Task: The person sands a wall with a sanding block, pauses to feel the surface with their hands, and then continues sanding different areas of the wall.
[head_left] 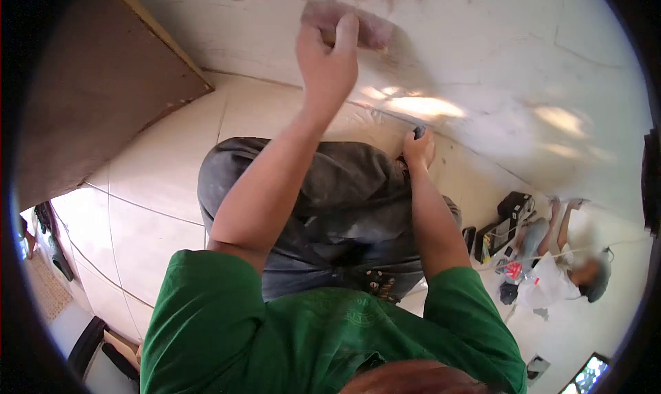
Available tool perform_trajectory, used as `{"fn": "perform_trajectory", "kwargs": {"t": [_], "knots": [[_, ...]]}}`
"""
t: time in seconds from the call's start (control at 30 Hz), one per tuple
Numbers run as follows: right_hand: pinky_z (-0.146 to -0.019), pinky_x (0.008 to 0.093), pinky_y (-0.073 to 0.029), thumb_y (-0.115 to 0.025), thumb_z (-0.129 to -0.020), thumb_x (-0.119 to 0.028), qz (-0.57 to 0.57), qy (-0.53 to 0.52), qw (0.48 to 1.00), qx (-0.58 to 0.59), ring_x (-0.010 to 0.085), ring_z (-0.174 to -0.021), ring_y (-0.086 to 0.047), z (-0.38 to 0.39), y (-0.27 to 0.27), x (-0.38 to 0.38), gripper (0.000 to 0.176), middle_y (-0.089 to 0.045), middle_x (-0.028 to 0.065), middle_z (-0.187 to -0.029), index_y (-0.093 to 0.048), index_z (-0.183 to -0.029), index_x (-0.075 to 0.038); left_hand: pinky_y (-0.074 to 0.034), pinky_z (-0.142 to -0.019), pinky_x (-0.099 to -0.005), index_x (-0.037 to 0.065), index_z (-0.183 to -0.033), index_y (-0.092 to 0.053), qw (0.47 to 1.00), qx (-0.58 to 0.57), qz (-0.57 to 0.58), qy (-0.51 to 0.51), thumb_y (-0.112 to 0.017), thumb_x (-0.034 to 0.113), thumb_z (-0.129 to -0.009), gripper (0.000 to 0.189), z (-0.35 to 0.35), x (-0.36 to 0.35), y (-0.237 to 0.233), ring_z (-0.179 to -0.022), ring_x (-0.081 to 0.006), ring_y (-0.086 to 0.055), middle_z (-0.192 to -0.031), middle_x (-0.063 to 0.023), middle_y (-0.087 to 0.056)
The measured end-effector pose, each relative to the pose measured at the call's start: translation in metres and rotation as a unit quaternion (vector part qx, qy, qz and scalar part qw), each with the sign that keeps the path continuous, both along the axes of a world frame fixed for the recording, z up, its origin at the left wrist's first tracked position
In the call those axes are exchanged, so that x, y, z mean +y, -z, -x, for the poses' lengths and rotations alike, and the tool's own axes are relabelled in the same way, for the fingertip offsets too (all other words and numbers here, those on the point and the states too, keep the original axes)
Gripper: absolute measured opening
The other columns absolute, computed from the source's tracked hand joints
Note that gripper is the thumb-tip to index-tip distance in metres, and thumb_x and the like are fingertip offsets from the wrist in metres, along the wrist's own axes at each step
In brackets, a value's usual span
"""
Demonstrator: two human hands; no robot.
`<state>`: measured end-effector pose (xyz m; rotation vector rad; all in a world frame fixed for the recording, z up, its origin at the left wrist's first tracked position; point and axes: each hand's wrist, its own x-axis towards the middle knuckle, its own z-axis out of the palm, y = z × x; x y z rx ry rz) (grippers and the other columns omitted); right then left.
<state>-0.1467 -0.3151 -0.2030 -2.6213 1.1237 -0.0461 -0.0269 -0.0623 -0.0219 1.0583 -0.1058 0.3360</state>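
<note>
My left hand (pixel 330 60) is wrapped round a flat, reddish block (pixel 375 32), its fingers and thumb on either side. The block lies against the pale, scuffed wall (pixel 482 56). Lower and to the right, near the floor beside my knee, my right hand (pixel 418 149) is closed on a small dark object (pixel 419 131), too small to identify. Dusty dark trousers (pixel 344 180) cover my folded legs between the two arms.
A brown panel (pixel 89 84) stands at the left above the tiled floor (pixel 158 146). Cables cross the floor. At the right, a co-worker in a cap (pixel 600 277) sits by the wall near a black toolbox (pixel 499 235) and a red-labelled item (pixel 512 270).
</note>
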Motion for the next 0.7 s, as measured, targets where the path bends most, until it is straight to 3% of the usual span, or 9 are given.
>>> {"fn": "perform_trajectory", "kwargs": {"t": [0.1, 0.2, 0.3, 0.4, 0.5, 0.6, 0.7], "knots": [[-0.092, 0.0517, -0.044, -0.055, -0.080, -0.037, 0.011, 0.000, 1.000, -0.007, 0.0437, -0.106, -0.058, -0.008, 0.004, 0.001, 0.048, -0.063, 0.0248, -0.111, -0.056, -0.115, -0.004, -0.052, -0.066, -0.0305, -0.001, -0.086, -0.062, 0.985, 0.018, -0.168, 0.013, -0.058, 0.009, -0.089, 0.011, 0.015, -0.028, 0.031, -0.072, -0.0185, -0.066, -0.076, -0.0093, -0.067], [-0.092, 0.0519, -0.044, -0.055, -0.080, -0.036, 0.024, -0.002, 1.000, -0.018, 0.0438, -0.105, -0.058, -0.005, 0.012, -0.004, 0.046, -0.062, 0.0247, -0.112, -0.057, -0.115, -0.005, -0.052, -0.067, -0.0303, -0.001, -0.085, -0.061, 0.997, 0.024, -0.057, 0.050, -0.058, 0.009, -0.090, 0.012, 0.018, -0.045, 0.040, -0.072, -0.0182, -0.067, -0.078, -0.0097, -0.068], [-0.092, 0.0520, -0.045, -0.055, -0.080, -0.035, 0.008, -0.014, 1.000, -0.018, 0.0438, -0.106, -0.058, -0.004, 0.003, -0.004, 0.045, -0.062, 0.0251, -0.112, -0.057, -0.115, -0.006, -0.052, -0.068, -0.0311, -0.001, -0.085, -0.061, 0.999, -0.008, -0.004, -0.034, -0.058, 0.010, -0.089, 0.012, -0.005, -0.022, 0.029, -0.074, -0.0179, -0.067, -0.079, -0.0122, -0.068], [-0.092, 0.0520, -0.045, -0.055, -0.080, -0.035, -0.014, 0.001, 1.000, 0.005, 0.0434, -0.106, -0.058, -0.004, -0.003, 0.000, 0.045, -0.062, 0.0253, -0.113, -0.057, -0.115, -0.006, -0.052, -0.069, -0.0309, -0.002, -0.088, -0.062, 0.999, -0.030, -0.032, 0.001, -0.059, 0.011, -0.089, 0.013, -0.002, 0.006, 0.003, -0.075, -0.0180, -0.066, -0.080, -0.0123, -0.068], [-0.091, 0.0521, -0.045, -0.056, -0.081, -0.036, 0.000, -0.001, 1.000, 0.008, 0.0433, -0.106, -0.058, -0.006, 0.003, -0.001, 0.046, -0.062, 0.0254, -0.113, -0.057, -0.115, -0.006, -0.051, -0.068, -0.0291, -0.001, -0.087, -0.062, 0.989, -0.005, -0.149, -0.006, -0.058, 0.009, -0.090, 0.012, 0.009, -0.033, 0.048, -0.075, -0.0168, -0.066, -0.082, -0.0100, -0.069], [-0.091, 0.0523, -0.045, -0.056, -0.081, -0.037, 0.010, -0.011, 1.000, -0.010, 0.0441, -0.105, -0.058, -0.004, 0.013, -0.005, 0.047, -0.061, 0.0259, -0.113, -0.057, -0.115, -0.005, -0.051, -0.067, -0.0293, -0.001, -0.087, -0.063, 0.993, 0.029, -0.099, 0.056, -0.059, 0.011, -0.090, 0.012, 0.006, -0.048, 0.061, -0.076, -0.0174, -0.066, -0.083, -0.0103, -0.069], [-0.091, 0.0527, -0.045, -0.056, -0.081, -0.038, 0.008, -0.013, 1.000, -0.006, 0.0456, -0.104, -0.058, -0.003, 0.011, -0.008, 0.049, -0.061, 0.0268, -0.111, -0.056, -0.118, -0.005, -0.051, -0.068, -0.0308, -0.001, -0.086, -0.063, 0.998, -0.025, -0.039, -0.040, -0.061, 0.013, -0.088, 0.014, -0.001, -0.013, 0.017, -0.076, -0.0194, -0.067, -0.081, -0.0113, -0.069]]}}
